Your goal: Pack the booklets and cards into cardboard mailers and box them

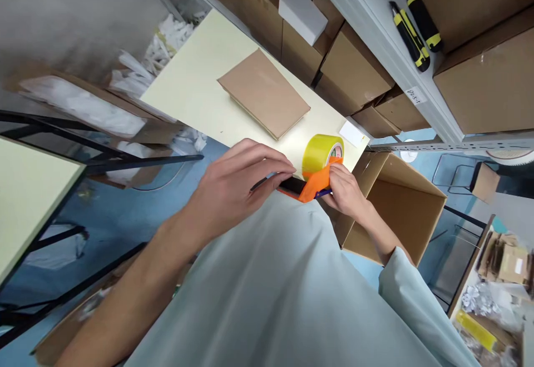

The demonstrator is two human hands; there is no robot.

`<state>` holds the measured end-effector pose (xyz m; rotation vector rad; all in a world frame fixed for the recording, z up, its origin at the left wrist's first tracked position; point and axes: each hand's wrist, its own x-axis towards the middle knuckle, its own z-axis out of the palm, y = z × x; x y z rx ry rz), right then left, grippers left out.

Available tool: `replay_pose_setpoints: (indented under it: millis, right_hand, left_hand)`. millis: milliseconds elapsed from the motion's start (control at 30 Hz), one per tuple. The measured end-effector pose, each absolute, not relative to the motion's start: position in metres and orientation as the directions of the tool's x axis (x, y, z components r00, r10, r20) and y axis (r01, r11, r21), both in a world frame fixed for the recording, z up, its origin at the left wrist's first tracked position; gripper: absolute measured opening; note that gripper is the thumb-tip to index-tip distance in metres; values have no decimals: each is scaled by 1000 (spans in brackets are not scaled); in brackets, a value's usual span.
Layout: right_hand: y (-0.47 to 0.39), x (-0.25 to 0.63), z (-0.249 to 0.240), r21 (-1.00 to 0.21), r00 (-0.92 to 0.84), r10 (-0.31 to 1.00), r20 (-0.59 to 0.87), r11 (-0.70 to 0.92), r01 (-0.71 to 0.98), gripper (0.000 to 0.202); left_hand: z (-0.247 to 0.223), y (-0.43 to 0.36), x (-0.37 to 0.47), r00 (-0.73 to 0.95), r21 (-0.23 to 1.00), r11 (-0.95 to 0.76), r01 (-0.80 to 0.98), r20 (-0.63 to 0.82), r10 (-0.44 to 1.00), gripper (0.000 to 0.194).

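An orange tape dispenser (316,185) carries a wide roll of yellow tape (317,154) at the near edge of the pale table. My right hand (345,190) is closed around the dispenser's right side. At its left end, my left hand (246,183) pinches with thumb and forefinger near the dark part of the dispenser; what lies between the fingertips is too small to make out. Beyond the hands, a flat brown cardboard box (265,93) lies on the pale table (196,61), touching neither hand.
An open cardboard box (400,211) stands right of my right hand. Boxes (350,69) line the table's far side, below a metal shelf (375,28) with two yellow-black cutters (411,36). A white card (351,133) lies near the tape. Another table (33,189) is at left.
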<state>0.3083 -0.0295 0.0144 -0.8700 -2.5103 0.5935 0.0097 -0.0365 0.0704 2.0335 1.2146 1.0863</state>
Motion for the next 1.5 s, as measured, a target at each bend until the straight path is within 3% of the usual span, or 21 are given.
replay_pose_setpoints:
  millis: [167, 367, 433, 567, 833, 900, 1000, 1167, 1300, 1400, 1500]
  right_hand:
    - [-30, 311, 18, -461, -753, 607, 253, 760, 458, 29]
    - [-30, 303, 31, -286, -780, 546, 306, 834, 472, 25]
    - [-30, 301, 37, -247, -802, 524, 288, 850, 466, 22]
    - [-33, 299, 49, -206, -835, 491, 250, 869, 450, 20]
    - [-38, 297, 36, -194, -825, 529, 199, 846, 496, 16]
    - [-42, 306, 21, -226, -820, 564, 95, 815, 534, 20]
    - [-48, 324, -9, -235, -739, 660, -132, 703, 671, 32]
    - [-52, 328, -77, -115, -534, 755, -381, 534, 837, 43]
    - [-48, 302, -139, -42, -440, 827, -349, 456, 889, 42]
    - [-41, 284, -169, 23, -362, 886, -289, 384, 923, 45]
    - [-36, 271, -179, 114, -287, 899, -331, 340, 933, 45]
  left_hand:
    - [65, -53, 11, 234, 694, -542, 473, 494, 837, 22]
    - [61, -72, 11, 181, 531, -612, 586, 650, 738, 24]
    - [61, -77, 10, 135, 554, -586, 592, 648, 749, 24]
    - [65, -83, 5, 24, 715, -433, 549, 504, 864, 32]
    - [40, -96, 2, -2, 674, -521, 523, 613, 790, 18]
    - [16, -97, -1, -58, 739, -449, 503, 547, 835, 16]
    - [-39, -93, -10, -191, 859, -198, 472, 320, 928, 14]
    - [-157, -64, -15, -303, 962, 113, 247, -35, 953, 9]
    - [-222, -29, -11, -380, 971, 185, 151, -116, 918, 8]
    - [-245, -8, -13, -370, 978, 153, 139, -92, 925, 12]
    - [-256, 7, -12, -367, 984, 103, 149, -42, 929, 14]
